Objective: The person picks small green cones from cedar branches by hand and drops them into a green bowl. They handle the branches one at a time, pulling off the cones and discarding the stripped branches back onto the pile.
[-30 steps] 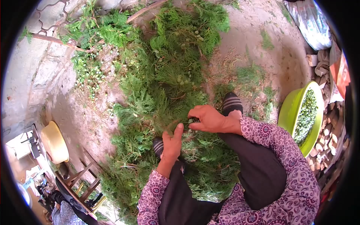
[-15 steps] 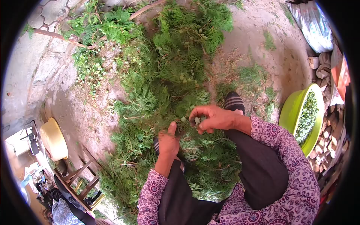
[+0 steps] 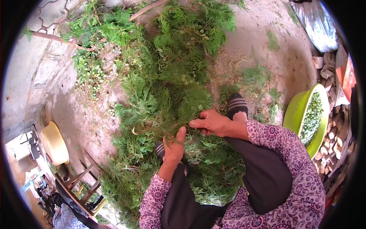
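My left hand (image 3: 174, 148) is closed around a feathery green conifer sprig (image 3: 167, 131), its thumb pointing up and away from me. Just right of it, my right hand (image 3: 214, 123) is curled, thumb and forefinger pinched together beside the sprig. What lies inside those right fingers is hidden. Beneath both hands, cut conifer branches (image 3: 152, 91) spread in a long heap, with small pale green cones (image 3: 204, 36) on some of them.
To the right stands a lime-green basin (image 3: 292, 111) holding many small green cones (image 3: 313, 120). Split firewood (image 3: 331, 147) is stacked behind it. A yellow tub (image 3: 54, 143) and a wooden stool-like frame (image 3: 82, 183) are at the left. My striped shoe (image 3: 237, 105) rests beside the heap.
My right hand has drawn closer to the left hand and turned; pale green cones seen in its fingers earlier are now out of sight. The left hand has shifted slightly.
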Motion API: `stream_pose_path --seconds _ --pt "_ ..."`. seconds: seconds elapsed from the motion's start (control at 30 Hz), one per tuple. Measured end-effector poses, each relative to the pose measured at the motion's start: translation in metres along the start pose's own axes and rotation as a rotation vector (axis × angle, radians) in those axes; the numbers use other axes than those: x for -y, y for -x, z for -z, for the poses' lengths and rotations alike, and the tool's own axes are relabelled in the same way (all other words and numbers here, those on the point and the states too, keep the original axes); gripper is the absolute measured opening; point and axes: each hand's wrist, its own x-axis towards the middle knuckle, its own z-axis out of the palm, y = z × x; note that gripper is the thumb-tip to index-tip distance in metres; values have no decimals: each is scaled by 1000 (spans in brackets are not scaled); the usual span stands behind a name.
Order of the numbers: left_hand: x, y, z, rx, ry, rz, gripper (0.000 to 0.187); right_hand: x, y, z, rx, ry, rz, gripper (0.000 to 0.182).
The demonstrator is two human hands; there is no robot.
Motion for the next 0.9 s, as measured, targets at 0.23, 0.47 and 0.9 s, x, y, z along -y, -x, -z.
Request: stream_pose_path --seconds 0.23,0.47,0.9 --pt "3 0 -4 24 93 14 27 1 5 11 186 -181 40 24" --pt "-4 4 -4 94 80 71 20 -18 5 34 312 -279 -159 19" --pt "-6 -1 8 112 344 151 17 -7 7 53 357 -412 95 38"
